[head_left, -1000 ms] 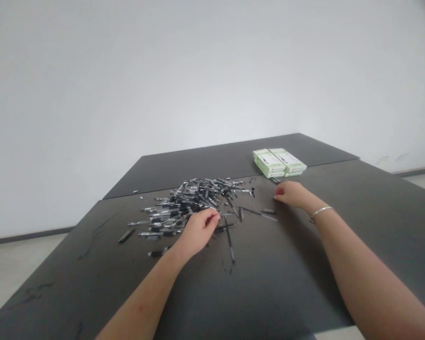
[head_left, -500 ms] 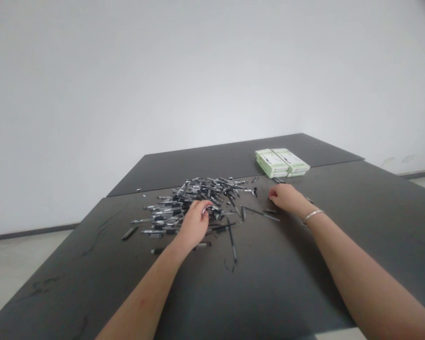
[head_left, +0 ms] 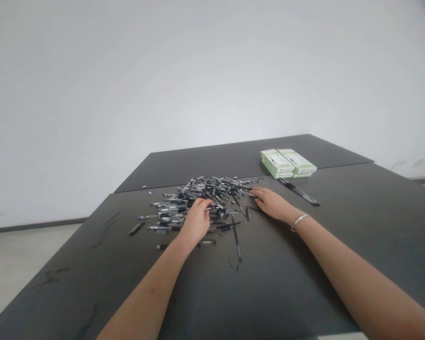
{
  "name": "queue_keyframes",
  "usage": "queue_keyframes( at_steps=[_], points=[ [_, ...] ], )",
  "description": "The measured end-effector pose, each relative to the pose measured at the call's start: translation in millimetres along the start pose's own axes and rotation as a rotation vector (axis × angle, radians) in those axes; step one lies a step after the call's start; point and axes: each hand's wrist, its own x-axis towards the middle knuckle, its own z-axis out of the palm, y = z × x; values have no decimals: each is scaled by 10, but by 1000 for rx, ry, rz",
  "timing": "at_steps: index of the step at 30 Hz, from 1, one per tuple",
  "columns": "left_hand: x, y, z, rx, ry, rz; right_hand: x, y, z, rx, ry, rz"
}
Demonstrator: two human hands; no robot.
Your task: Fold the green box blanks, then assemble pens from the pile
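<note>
A loose pile of black and clear pens (head_left: 170, 208) lies on the dark table. My left hand (head_left: 197, 221) is over the front of the pile, its fingers closed on a pen (head_left: 208, 208) that shows only in small part. At the pile's right edge is my right hand (head_left: 272, 204), wearing a silver bangle. Its fingertips are pinched at the end of a dark pen (head_left: 246, 188); the grip is partly hidden. A single pen (head_left: 237, 241) lies apart in front of the pile.
Light green and white boxes (head_left: 286, 163) are stacked at the back right of the table (head_left: 286, 283). A few pens (head_left: 299, 191) lie side by side in front of them. Small pieces (head_left: 147, 189) sit behind the pile at left. A pale wall stands behind.
My right hand has moved left to the pile's edge, uncovering the pens near the boxes. My left hand stays over the pile, fingers still closed. The view has shifted slightly.
</note>
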Motion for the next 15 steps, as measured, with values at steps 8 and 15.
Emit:
queue_keyframes(
  at_steps=[8, 15],
  points=[
    [0, -14, 6, -18, -9, 34, -15, -146, -89, 35, 41, -28],
    [-5, -32, 18, -28, -27, 53, -40, -161, -84, 87, 64, -26]
  ],
)
